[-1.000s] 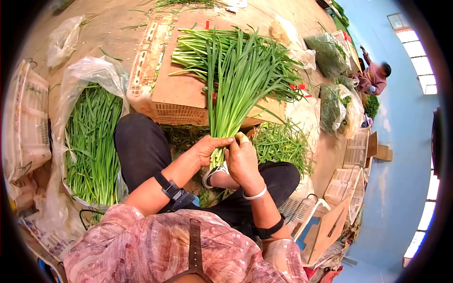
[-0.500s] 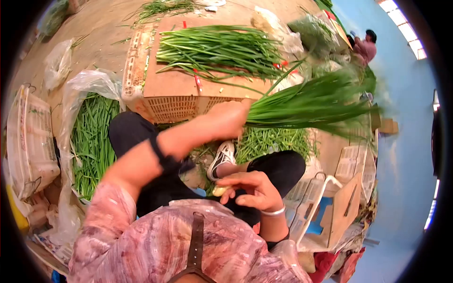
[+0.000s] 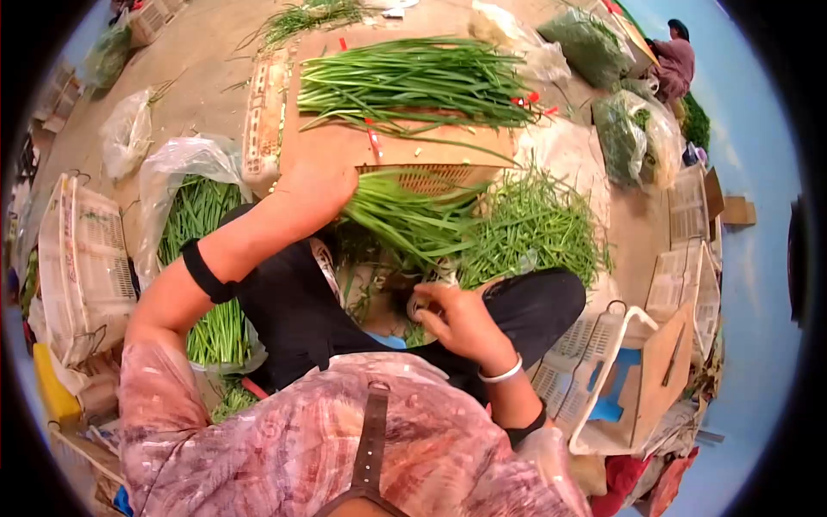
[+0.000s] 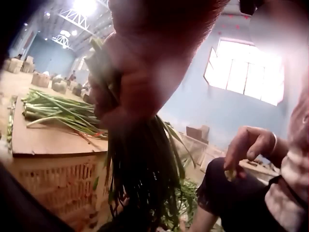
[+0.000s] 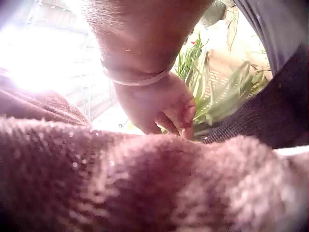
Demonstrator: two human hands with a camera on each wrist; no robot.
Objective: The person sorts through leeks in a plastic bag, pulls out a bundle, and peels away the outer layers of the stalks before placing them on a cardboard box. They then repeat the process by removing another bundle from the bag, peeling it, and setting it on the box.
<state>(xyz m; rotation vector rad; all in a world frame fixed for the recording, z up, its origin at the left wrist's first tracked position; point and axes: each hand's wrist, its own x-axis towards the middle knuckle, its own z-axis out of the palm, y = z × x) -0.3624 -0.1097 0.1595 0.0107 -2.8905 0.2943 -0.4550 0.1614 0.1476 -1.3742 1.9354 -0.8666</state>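
My left hand (image 3: 326, 196) grips a bunch of long green leaves (image 3: 413, 215) by its stalk end, in front of the board-topped crate; the leaves fan out to the right and droop. In the left wrist view the fingers of the left hand (image 4: 130, 82) curl round the stalks and the leaves hang down. Over my lap, apart from the bunch, my right hand (image 3: 465, 323) has loosely bent fingers. A small pale-yellow thing (image 4: 231, 174) shows at its fingertips. On the board (image 3: 332, 146) lies a pile of similar leaves (image 3: 413, 82).
Loose greens (image 3: 534, 228) lie on the floor beyond my right knee. At my left is a plastic-lined container of greens (image 3: 215, 332), beside a pale crate (image 3: 86, 267). More crates (image 3: 680, 276) line the right; another person (image 3: 674, 62) sits at the back right.
The left hand first held the bunch together with the right, swung it out to the right, and now has it lower and farther left. The right hand let go and moved down over the lap.
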